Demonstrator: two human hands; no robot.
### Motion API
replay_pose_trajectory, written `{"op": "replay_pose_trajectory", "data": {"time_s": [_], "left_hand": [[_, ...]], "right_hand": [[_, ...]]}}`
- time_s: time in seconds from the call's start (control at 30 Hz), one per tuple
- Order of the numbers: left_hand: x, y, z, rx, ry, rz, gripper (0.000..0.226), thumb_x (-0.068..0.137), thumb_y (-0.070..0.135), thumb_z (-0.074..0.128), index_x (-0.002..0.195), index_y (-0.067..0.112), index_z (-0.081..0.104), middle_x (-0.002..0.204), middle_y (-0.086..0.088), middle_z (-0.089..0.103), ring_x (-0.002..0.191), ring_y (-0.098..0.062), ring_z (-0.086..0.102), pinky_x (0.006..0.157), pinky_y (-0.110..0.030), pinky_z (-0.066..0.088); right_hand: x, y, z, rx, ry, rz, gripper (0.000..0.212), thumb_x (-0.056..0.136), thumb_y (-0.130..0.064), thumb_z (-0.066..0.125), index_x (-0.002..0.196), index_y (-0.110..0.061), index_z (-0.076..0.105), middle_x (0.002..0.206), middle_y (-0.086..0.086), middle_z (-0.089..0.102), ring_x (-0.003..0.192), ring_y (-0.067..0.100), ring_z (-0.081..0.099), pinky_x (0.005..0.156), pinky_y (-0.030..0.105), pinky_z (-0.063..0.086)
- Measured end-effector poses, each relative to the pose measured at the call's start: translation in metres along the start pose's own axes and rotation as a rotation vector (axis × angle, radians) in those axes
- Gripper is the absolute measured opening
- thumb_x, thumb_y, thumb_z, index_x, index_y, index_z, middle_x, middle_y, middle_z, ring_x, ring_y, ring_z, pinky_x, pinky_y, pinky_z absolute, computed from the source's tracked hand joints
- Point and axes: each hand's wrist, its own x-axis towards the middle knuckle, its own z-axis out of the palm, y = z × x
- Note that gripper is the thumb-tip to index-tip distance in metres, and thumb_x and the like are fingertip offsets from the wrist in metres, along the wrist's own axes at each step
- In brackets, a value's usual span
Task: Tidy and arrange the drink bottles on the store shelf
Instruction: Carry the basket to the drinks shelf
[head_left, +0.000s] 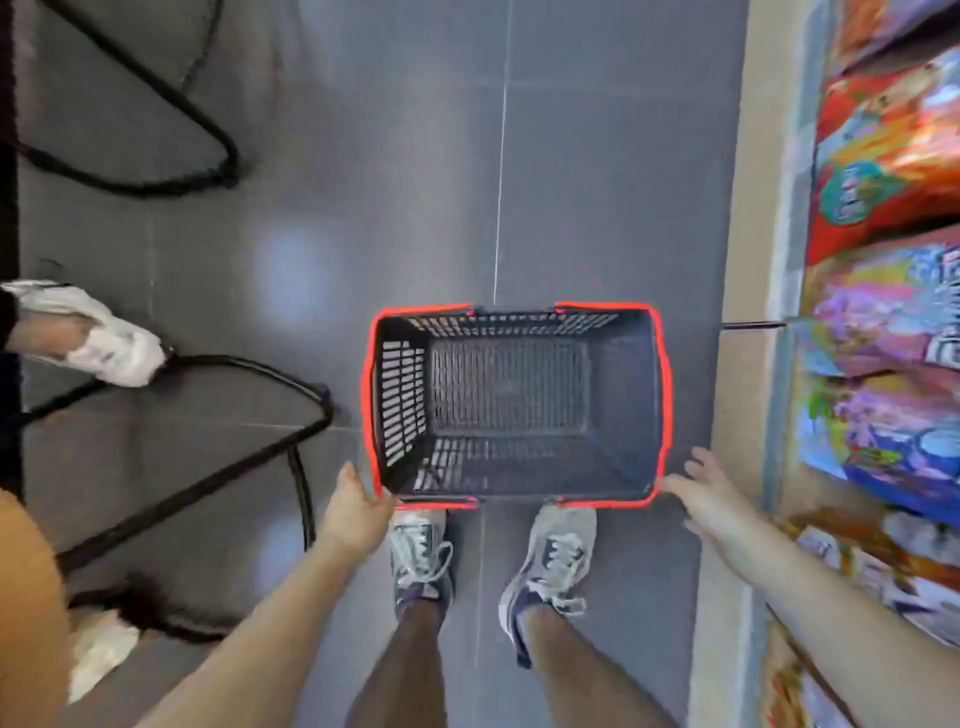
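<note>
Shelf (748, 395) with snack bags (893, 156); spread left hand (358, 506) and right hand (711, 499) flank basket (623, 395).

The basket (517, 402) sits on the floor (363, 156), just in front of two shoes (423, 553). One hand (358, 506) is at its left near corner, the other hand (711, 501) at its right. Bags (893, 291) lie along the floor's right edge.

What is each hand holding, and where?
Nothing gripped: left hand and right hand lie open at the near corners of the basket; rim contact cannot be told.
</note>
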Motion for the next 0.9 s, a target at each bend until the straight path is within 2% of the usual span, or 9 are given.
{"op": "replay_pose_trajectory", "data": {"time_s": [0.1,0.17,0.23,0.37,0.47,0.53,0.63,0.77,0.9], "left_hand": [[0.03,0.0,0.023,-0.115,-0.029,0.012,0.047,0.087,-0.007,0.052,0.133,-0.002,0.047,0.125,-0.024,0.061,0.117,-0.039,0.058,0.099,-0.042,0.047],[0.032,0.004,0.026,-0.124,0.033,-0.032,0.039,0.088,-0.005,0.05,0.126,0.0,0.051,0.116,-0.022,0.065,0.107,-0.039,0.062,0.092,-0.042,0.051],[0.017,0.009,0.015,-0.084,0.117,-0.031,0.03,0.089,-0.001,0.046,0.118,0.004,0.049,0.107,-0.02,0.064,0.099,-0.041,0.063,0.088,-0.049,0.053],[-0.035,0.039,-0.032,-0.03,0.16,0.005,0.025,0.084,0.0,0.048,0.106,0.009,0.052,0.095,-0.012,0.066,0.088,-0.035,0.066,0.082,-0.047,0.056],[-0.094,0.064,-0.071,-0.117,0.177,0.063,0.026,0.082,-0.002,0.049,0.101,0.015,0.054,0.086,-0.005,0.066,0.082,-0.033,0.068,0.078,-0.049,0.058],[-0.131,0.081,-0.103,-0.145,0.239,0.146,0.026,0.082,0.0,0.051,0.101,0.017,0.056,0.092,-0.008,0.067,0.088,-0.034,0.067,0.081,-0.052,0.056],[-0.183,0.115,-0.154,-0.261,0.273,0.232,0.023,0.088,0.003,0.053,0.102,0.022,0.056,0.098,-0.008,0.068,0.094,-0.035,0.066,0.085,-0.057,0.054],[-0.242,0.173,-0.225,-0.437,0.255,0.269,0.018,0.095,0.006,0.051,0.099,0.024,0.053,0.103,-0.012,0.066,0.099,-0.035,0.066,0.086,-0.058,0.054],[-0.282,0.23,-0.294,-0.489,0.284,0.33,0.014,0.097,0.013,0.053,0.092,0.026,0.054,0.098,-0.013,0.067,0.093,-0.035,0.066,0.087,-0.058,0.054]], "right_hand": [[0.023,0.011,0.019,0.084,-0.077,0.062,0.066,0.093,-0.009,0.061,0.149,-0.023,0.03,0.144,0.002,0.044,0.134,0.025,0.041,0.104,0.047,0.037],[0.024,0.012,0.026,0.121,-0.079,0.055,0.04,0.092,-0.002,0.057,0.123,-0.026,0.049,0.125,0.001,0.055,0.116,0.023,0.052,0.098,0.048,0.042],[0.015,0.008,0.02,0.192,-0.05,0.028,0.032,0.093,0.005,0.052,0.105,-0.024,0.052,0.124,0.005,0.06,0.108,0.024,0.058,0.095,0.047,0.048],[-0.035,-0.017,-0.021,0.264,-0.041,-0.017,0.034,0.097,0.008,0.045,0.124,-0.012,0.05,0.121,0.01,0.061,0.105,0.028,0.062,0.079,0.04,0.055],[-0.093,-0.041,-0.055,0.308,-0.016,-0.06,0.029,0.097,0.005,0.048,0.123,-0.008,0.05,0.116,0.01,0.062,0.1,0.028,0.063,0.073,0.04,0.055],[-0.133,-0.065,-0.076,0.32,0.006,-0.123,0.017,0.097,0.0,0.053,0.112,-0.007,0.053,0.107,0.008,0.064,0.09,0.022,0.064,0.061,0.032,0.056],[-0.19,-0.111,-0.109,0.204,0.098,-0.299,0.004,0.095,-0.005,0.058,0.099,-0.005,0.056,0.096,0.011,0.067,0.08,0.015,0.062,0.043,0.008,0.043],[-0.252,-0.188,-0.143,0.098,0.167,-0.476,0.012,0.096,-0.01,0.057,0.085,-0.005,0.056,0.083,0.012,0.069,0.076,0.024,0.064,0.049,0.018,0.044],[-0.303,-0.281,-0.166,0.127,0.213,-0.552,0.012,0.098,-0.012,0.054,0.086,-0.007,0.056,0.073,-0.003,0.064,0.069,0.018,0.06,0.047,0.016,0.042]]}}
